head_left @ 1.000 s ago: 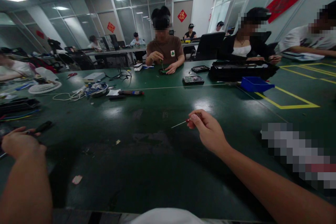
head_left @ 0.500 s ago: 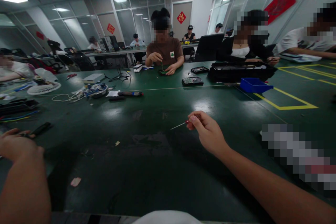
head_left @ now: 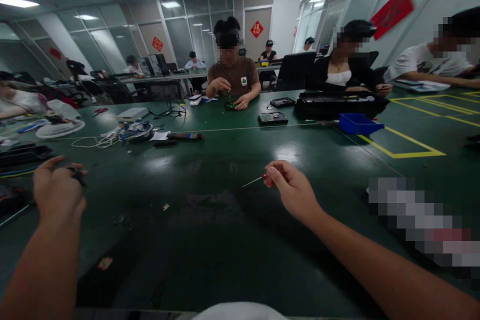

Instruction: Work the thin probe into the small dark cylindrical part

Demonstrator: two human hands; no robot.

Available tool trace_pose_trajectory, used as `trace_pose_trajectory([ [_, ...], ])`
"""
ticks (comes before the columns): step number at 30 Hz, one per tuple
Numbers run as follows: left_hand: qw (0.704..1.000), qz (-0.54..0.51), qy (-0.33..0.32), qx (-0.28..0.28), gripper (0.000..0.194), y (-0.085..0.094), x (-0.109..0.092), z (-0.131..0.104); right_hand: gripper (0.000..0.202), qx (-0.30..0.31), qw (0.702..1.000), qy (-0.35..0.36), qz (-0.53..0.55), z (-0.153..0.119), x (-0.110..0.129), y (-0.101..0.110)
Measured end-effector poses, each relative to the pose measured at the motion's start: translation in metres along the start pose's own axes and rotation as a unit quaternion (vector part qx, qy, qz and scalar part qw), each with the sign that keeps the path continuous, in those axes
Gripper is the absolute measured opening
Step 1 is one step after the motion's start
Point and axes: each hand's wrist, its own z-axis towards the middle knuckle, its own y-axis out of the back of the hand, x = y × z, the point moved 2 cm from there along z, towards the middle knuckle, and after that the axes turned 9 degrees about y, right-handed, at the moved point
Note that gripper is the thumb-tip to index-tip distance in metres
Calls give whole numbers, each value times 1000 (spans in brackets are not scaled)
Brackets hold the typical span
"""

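My right hand is closed on a small screwdriver with a red handle, its thin metal shaft pointing left above the green table. On the left side my left hand is raised over the table, its fingers curled round a black-handled tool that is mostly hidden. Small scraps, among them a pinkish one and a pale one, lie on the table between and below the hands.
Across the table a person works on a small part. Beyond my right hand are a hard drive, a blue bin and a long black casing. Cables and a dark pen-like tool lie at the left back.
My left hand has moved right and up from the left edge, bringing the black-handled tool along. My right hand holds the screwdriver almost where it was. The view has shifted slightly.
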Motion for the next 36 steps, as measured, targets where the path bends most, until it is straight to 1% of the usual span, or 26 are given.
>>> trace_pose_trajectory([
  [1,999,-40,27,10,35,-9,-7,-11,28,2,1000,-1,-5,0,1,0],
  [2,996,-62,45,44,38,-19,-13,-24,29,3,1000,-2,-9,0,1,0],
  [4,981,-86,58,162,37,-41,-27,-54,29,1,1000,-4,-11,-1,2,0],
  [7,936,-134,56,321,33,-71,-45,-107,31,0,1000,-6,-9,0,4,-1],
  [9,903,-122,51,408,29,-90,-51,-142,32,5,1000,-10,-14,0,4,-1],
  [10,884,-108,41,453,31,-99,-53,-160,33,8,1000,-13,-19,0,5,-1],
  [12,844,-44,15,535,42,-116,-52,-193,35,12,999,-17,-30,-1,6,-1],
  [13,829,-5,-3,559,49,-124,-50,-207,35,13,999,-16,-36,-1,6,-1],
  [15,820,44,-56,567,55,-139,-43,-228,35,18,999,-9,-46,-1,7,0],
  [18,828,72,-114,544,47,-156,-31,-242,33,18,998,9,-60,-1,8,1],
  [20,821,83,-142,547,39,-163,-22,-243,31,7,999,13,-50,0,9,3],
  [22,804,85,-187,558,35,-165,-16,-240,29,-14,1000,18,-21,1,9,4],
  [24,790,88,-238,558,34,-165,-12,-236,27,-41,999,28,14,2,9,5],
  [25,787,92,-253,555,35,-165,-10,-234,27,-54,998,31,28,3,9,5],
  [26,788,98,-257,552,36,-164,-8,-232,27,-62,997,32,40,3,9,5],
  [28,798,103,-238,545,40,-163,-5,-228,28,-65,996,25,52,3,7,5],
  [31,814,99,-222,527,42,-162,-4,-226,31,-50,997,16,56,3,4,3],
  [34,811,110,-241,521,37,-160,-5,-228,33,-31,998,11,48,2,2,1],
  [36,806,106,-251,526,37,-159,-6,-229,33,-29,999,10,41,1,1,0],
])
